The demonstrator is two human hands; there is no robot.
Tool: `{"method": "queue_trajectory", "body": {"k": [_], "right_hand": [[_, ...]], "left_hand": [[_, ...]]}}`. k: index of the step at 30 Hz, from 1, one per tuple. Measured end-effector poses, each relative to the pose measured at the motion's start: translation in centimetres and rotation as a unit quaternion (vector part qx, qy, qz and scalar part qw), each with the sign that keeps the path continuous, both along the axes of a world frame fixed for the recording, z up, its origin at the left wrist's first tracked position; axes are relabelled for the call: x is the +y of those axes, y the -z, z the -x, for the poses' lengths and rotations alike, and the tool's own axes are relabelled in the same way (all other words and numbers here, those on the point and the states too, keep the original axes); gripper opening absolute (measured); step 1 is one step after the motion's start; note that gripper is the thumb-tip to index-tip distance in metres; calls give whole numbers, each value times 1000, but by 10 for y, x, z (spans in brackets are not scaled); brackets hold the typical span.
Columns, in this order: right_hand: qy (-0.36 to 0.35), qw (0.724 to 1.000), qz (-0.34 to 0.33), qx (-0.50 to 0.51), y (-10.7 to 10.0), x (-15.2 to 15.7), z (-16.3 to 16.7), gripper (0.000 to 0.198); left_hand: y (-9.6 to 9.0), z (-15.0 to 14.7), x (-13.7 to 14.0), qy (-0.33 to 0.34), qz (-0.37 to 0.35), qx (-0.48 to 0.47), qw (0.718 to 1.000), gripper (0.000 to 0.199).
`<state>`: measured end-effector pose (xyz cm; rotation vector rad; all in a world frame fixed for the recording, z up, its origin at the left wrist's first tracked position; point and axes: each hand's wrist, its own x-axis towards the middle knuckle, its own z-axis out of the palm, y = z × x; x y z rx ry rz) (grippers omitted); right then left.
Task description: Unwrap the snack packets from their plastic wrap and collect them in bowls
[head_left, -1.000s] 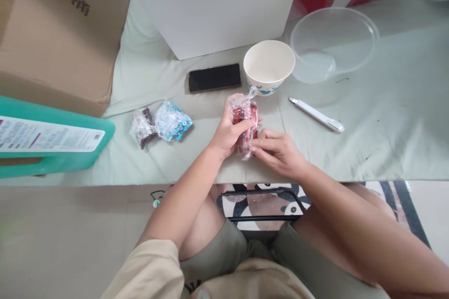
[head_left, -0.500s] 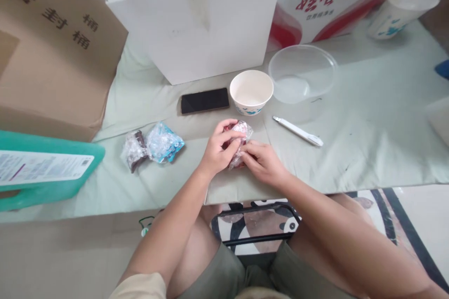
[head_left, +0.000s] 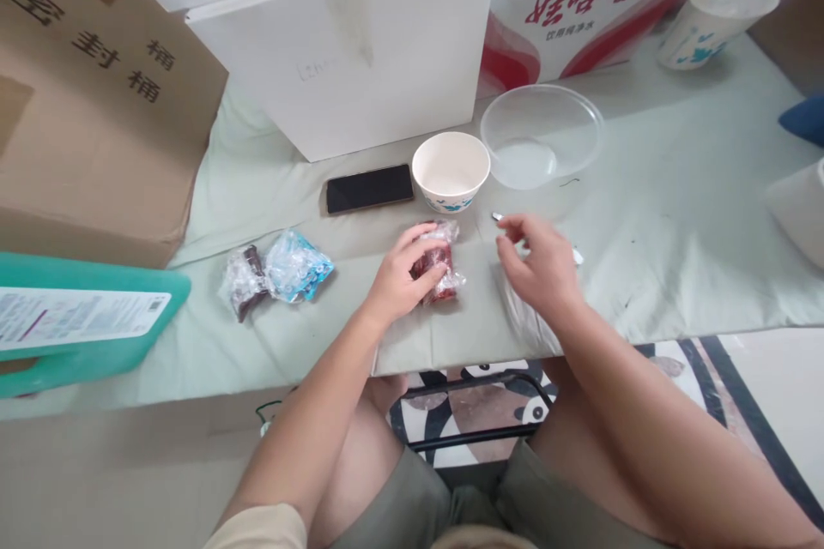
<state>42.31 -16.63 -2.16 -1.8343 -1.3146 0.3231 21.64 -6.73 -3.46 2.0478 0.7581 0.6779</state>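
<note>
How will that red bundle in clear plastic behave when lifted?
The oblong red bundle in clear plastic film may feel slippery, since the film looks glossy; its crumpled edges will probably flop. The bundle seems unlikely to roll, given its uneven outline.

The desk [head_left: 682, 240] is covered with a creased pale green cloth. On it, at upper left, sits a cardboard box [head_left: 116, 129], with a green container [head_left: 171, 300] below it at the left edge. Two clear-wrapped items, one dark [head_left: 248, 285], one blue [head_left: 297, 266], lie left of centre. Along the top are a white box [head_left: 366, 69], a red-and-white box [head_left: 579, 26] and, upper right, a paper cup [head_left: 695, 30]. Near centre are a phone [head_left: 370, 189], a paper bowl [head_left: 451, 167], a clear tub [head_left: 547, 137] and a slim white tool [head_left: 578, 256], mostly hidden by the right hand [head_left: 541, 266]
</note>
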Motion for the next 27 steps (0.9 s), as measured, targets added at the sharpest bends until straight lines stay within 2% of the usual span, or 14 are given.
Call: {"method": "queue_trajectory", "body": {"k": [2, 4, 6, 8, 11, 14, 16, 17, 22, 27], "right_hand": [[42, 994, 6, -98, 8, -6, -19, 32], [66, 985, 40, -155, 18, -12, -34, 44], [81, 977, 88, -176, 24, -17, -44, 44], [83, 974, 123, -172, 25, -21, -49, 30], [66, 984, 118, -117, 16, -22, -46, 17], [11, 995, 72, 67, 5, -18, -28, 18], [-36, 978, 40, 201, -1, -14, -11, 19], [-52, 970, 26, 238, -2, -11, -3, 19], [-93, 971, -32, 218, -3, 3, 27, 25], [-156, 968, -48, 190, 1, 3, 36, 26]], "left_hand": [[5, 0, -2, -29, 21, -17, 999, 45], [8, -1, -3, -53, 57, -37, 996, 59], [7, -2, -4, -55, 68, -46, 995, 51], [4, -5, -2, -48, 48, -45, 997, 32], [2, -10, -1, -46, 15, -55, 997, 18], [3, -12, -1, -42, -18, -77, 996, 16], [6, -11, -3, -35, -49, -81, 995, 16], [8, -11, -4, -34, -66, -82, 994, 17], [7, -9, -17, -9, -98, -90, 991, 23], [-2, -6, -26, -22, -26, -71, 997, 26]]}}
